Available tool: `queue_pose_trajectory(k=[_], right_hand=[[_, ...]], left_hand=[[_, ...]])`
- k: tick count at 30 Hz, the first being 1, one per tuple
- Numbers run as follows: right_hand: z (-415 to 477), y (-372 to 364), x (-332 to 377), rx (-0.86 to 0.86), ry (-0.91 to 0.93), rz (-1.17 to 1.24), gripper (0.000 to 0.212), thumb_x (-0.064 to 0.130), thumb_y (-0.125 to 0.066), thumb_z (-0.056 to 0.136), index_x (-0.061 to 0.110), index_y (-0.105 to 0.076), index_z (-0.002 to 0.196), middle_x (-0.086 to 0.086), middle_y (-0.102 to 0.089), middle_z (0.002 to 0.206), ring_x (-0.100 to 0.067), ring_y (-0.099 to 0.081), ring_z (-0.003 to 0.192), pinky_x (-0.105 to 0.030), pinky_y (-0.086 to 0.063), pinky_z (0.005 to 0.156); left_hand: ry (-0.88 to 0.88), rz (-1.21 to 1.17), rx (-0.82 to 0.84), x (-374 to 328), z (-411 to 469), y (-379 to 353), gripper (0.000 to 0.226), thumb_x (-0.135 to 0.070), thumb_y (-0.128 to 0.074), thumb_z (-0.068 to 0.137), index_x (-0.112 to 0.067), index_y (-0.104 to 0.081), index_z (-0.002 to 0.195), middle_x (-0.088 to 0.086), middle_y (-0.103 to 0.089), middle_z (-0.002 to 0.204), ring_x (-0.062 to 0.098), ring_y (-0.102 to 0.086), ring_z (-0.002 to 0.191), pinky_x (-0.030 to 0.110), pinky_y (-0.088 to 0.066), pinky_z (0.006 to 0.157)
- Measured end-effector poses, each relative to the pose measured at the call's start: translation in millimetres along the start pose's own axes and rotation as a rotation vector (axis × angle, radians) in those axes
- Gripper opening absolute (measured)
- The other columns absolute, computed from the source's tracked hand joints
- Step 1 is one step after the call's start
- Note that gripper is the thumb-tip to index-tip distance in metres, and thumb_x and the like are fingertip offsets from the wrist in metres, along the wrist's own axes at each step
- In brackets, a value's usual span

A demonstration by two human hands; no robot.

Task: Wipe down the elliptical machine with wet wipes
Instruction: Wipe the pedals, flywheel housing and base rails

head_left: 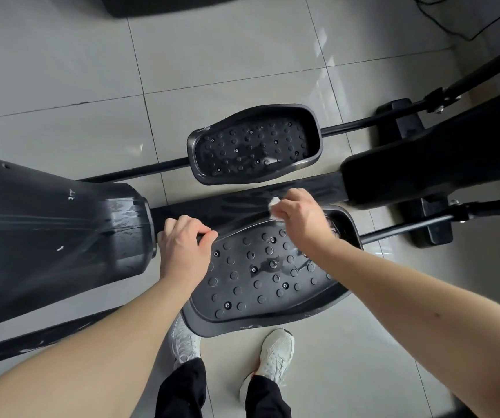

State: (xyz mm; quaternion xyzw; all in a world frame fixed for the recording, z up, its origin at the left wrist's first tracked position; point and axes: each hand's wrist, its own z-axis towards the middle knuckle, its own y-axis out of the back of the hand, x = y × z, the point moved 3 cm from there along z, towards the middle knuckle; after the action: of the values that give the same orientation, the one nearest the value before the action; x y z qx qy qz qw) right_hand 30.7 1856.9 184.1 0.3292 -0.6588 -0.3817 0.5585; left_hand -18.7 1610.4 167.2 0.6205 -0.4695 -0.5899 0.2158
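Two bare forearms reach in from the near edge, above black trousers (182, 393) and a pair of white mesh trainers (276, 354) standing on the glossy pale grey tiled floor (62, 70), which has thin dark grout lines and reflects soft light.

Across that floor lies the black elliptical machine (423, 164), with its bulky black plastic flywheel housing (47, 230) at left, flecked with white bits and wet at its right end. A flat black central beam (227, 203), streaked with moisture, runs rightward from it.

On the left hand (182, 245) the fingers (206, 235) are curled tight round the left rim of the near black studded foot pedal (257, 285). On the right hand (298, 217) the fingers are bunched, pinching a small crumpled white wet wipe (273, 203) at the beam's near edge, just above the pedal's far rim.

Beyond the beam sits the far black studded foot pedal (254, 144), showing wet patches. A black stabiliser foot (432, 233) crosses at right, a thin black cable (453, 28) trails at far right, and a dark block (167, 4) touches the far edge.
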Motion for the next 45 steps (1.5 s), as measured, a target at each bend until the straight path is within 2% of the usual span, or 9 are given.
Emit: queue_pose_trajectory(k=[7, 13, 17, 22, 28, 33, 37, 42, 45], right_hand=[[15, -58, 88, 0.197, 0.266, 0.174, 0.026, -0.013, -0.08, 0.069, 0.012, -0.073, 0.07, -0.006, -0.054, 0.071, -0.02, -0.041, 0.068, -0.023, -0.034, 0.062], [9, -45, 54, 0.051, 0.026, 0.092, 0.032, -0.019, -0.07, 0.068, 0.012, -0.075, 0.074, -0.003, -0.056, 0.076, -0.028, -0.052, 0.073, -0.031, -0.048, 0.063], [-3, -72, 126, 0.043, -0.029, 0.262, 0.025, -0.017, -0.076, 0.07, 0.007, -0.078, 0.078, 0.002, -0.051, 0.075, -0.026, -0.056, 0.074, -0.013, -0.034, 0.069], [2, -82, 139, 0.149, 0.061, 0.237, 0.029, -0.019, -0.072, 0.071, 0.009, -0.076, 0.078, -0.007, -0.057, 0.078, -0.033, -0.057, 0.077, -0.027, -0.041, 0.065], [-8, -81, 143, 0.021, -0.208, 0.252, 0.024, -0.015, -0.065, 0.078, 0.006, -0.077, 0.082, -0.004, -0.053, 0.085, -0.03, -0.057, 0.082, -0.025, -0.036, 0.068], [-41, -89, 193, 0.059, -0.084, 0.403, 0.016, -0.008, -0.066, 0.084, 0.004, -0.074, 0.081, -0.01, -0.053, 0.083, -0.028, -0.053, 0.076, -0.032, -0.044, 0.064], [-17, -88, 156, 0.0, -0.295, 0.364, 0.022, -0.013, -0.063, 0.081, 0.005, -0.074, 0.085, -0.009, -0.055, 0.092, -0.03, -0.058, 0.084, -0.04, -0.052, 0.071], [-53, -95, 188, -0.005, -0.269, 0.412, 0.017, -0.011, -0.063, 0.085, 0.004, -0.07, 0.083, -0.006, -0.054, 0.088, -0.027, -0.054, 0.08, -0.025, -0.034, 0.068], [-104, -95, 188, 0.008, -0.231, 0.439, 0.015, -0.009, -0.063, 0.087, 0.005, -0.068, 0.082, 0.001, -0.047, 0.083, -0.021, -0.049, 0.074, -0.023, -0.035, 0.067]], left_hand=[[0.059, -0.143, -0.035, 4, 1, -1, 0.019, -0.011, -0.053, 0.097, -0.017, -0.07, 0.09, -0.001, -0.062, 0.096, 0.026, -0.046, 0.098, 0.049, -0.043, 0.09], [0.283, -0.368, -0.041, 28, -5, 16, 0.025, -0.005, -0.05, 0.097, -0.025, -0.066, 0.096, -0.007, -0.059, 0.101, 0.026, -0.053, 0.106, 0.049, -0.045, 0.099], [0.273, -0.398, 0.024, 46, -19, 25, 0.024, -0.006, -0.054, 0.097, -0.026, -0.066, 0.091, -0.004, -0.062, 0.097, 0.024, -0.055, 0.104, 0.044, -0.046, 0.097], [0.391, -0.407, 0.014, 61, -25, 35, 0.028, -0.011, -0.048, 0.1, -0.028, -0.066, 0.087, -0.001, -0.065, 0.1, 0.023, -0.057, 0.105, 0.039, -0.046, 0.096], [0.432, -0.383, 0.011, 71, -23, 36, 0.027, -0.012, -0.047, 0.099, -0.025, -0.067, 0.088, 0.002, -0.068, 0.1, 0.025, -0.06, 0.102, 0.038, -0.047, 0.094], [0.495, -0.381, 0.038, 67, -29, 37, 0.026, -0.016, -0.046, 0.1, -0.025, -0.068, 0.091, 0.001, -0.069, 0.103, 0.022, -0.06, 0.1, 0.037, -0.049, 0.091], [0.51, -0.428, 0.011, 70, -30, 42, 0.027, -0.014, -0.047, 0.1, -0.024, -0.069, 0.09, 0.001, -0.072, 0.1, 0.022, -0.065, 0.101, 0.037, -0.051, 0.093], [0.522, -0.406, 0.022, 68, -35, 47, 0.025, -0.015, -0.046, 0.1, -0.017, -0.071, 0.097, 0.002, -0.073, 0.101, 0.023, -0.065, 0.1, 0.033, -0.049, 0.089], [0.507, -0.384, 0.042, 64, -45, 47, 0.025, -0.013, -0.047, 0.1, -0.015, -0.071, 0.098, 0.003, -0.073, 0.104, 0.023, -0.063, 0.103, 0.032, -0.047, 0.091]])
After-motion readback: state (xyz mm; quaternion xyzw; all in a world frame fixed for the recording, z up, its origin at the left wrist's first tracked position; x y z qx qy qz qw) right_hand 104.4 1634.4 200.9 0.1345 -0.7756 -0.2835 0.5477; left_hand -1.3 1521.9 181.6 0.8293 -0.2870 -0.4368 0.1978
